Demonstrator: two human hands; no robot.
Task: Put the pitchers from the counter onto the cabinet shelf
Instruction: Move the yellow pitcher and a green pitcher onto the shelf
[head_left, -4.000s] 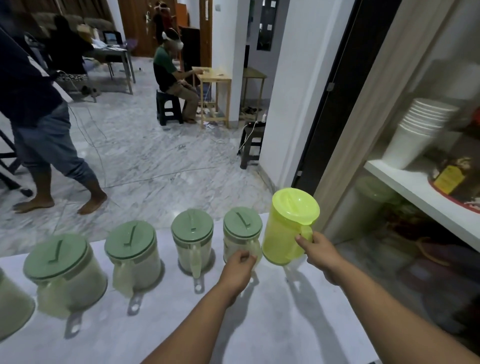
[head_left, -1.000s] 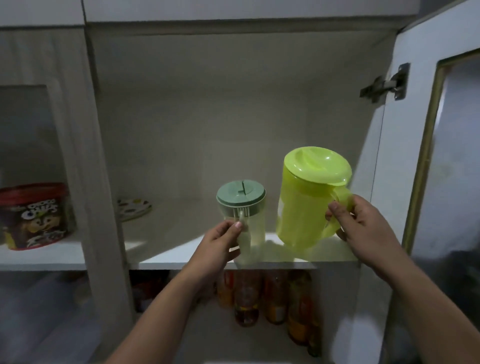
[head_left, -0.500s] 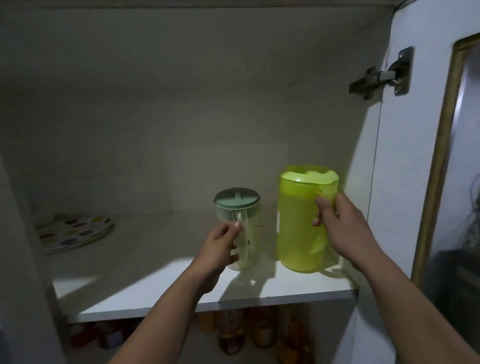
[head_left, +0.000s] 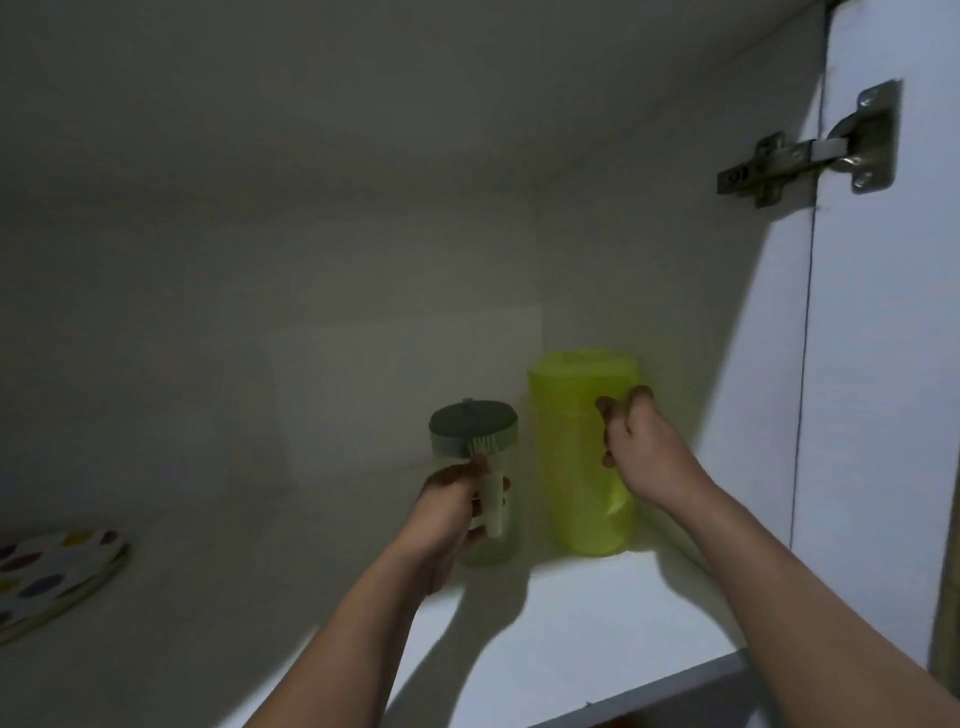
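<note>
I have both pitchers deep on the white cabinet shelf (head_left: 597, 623), standing upright and just beside each other toward the back right corner. My left hand (head_left: 452, 512) is curled around the pale handle of the small clear plastic pitcher with the grey-green lid (head_left: 475, 431), thumb and fingers wrapped on the handle so the body stays plumb as it sits down. My right hand (head_left: 636, 447) is curled at the handle side of the tall lime-green translucent plastic pitcher (head_left: 574, 467); the light is dim and the hand covers the handle, so I judge it is holding on rather than merely touching, but I would not swear to it. Both bases look to be resting on the shelf, which I take to mean the placing is nearly done and only letting go remains. Holding by the handles keeps my fingers on the near side, free to pull straight back. The green pitcher stands near the right side wall, below the metal door hinge (head_left: 810, 150), so my right arm has little room on that side beside the open white cabinet door (head_left: 883, 364). To the left the shelf runs wide toward a spotted round plate (head_left: 52, 566), well apart, leaving space for more pitchers. The shelf's front edge is well clear of both bases.
</note>
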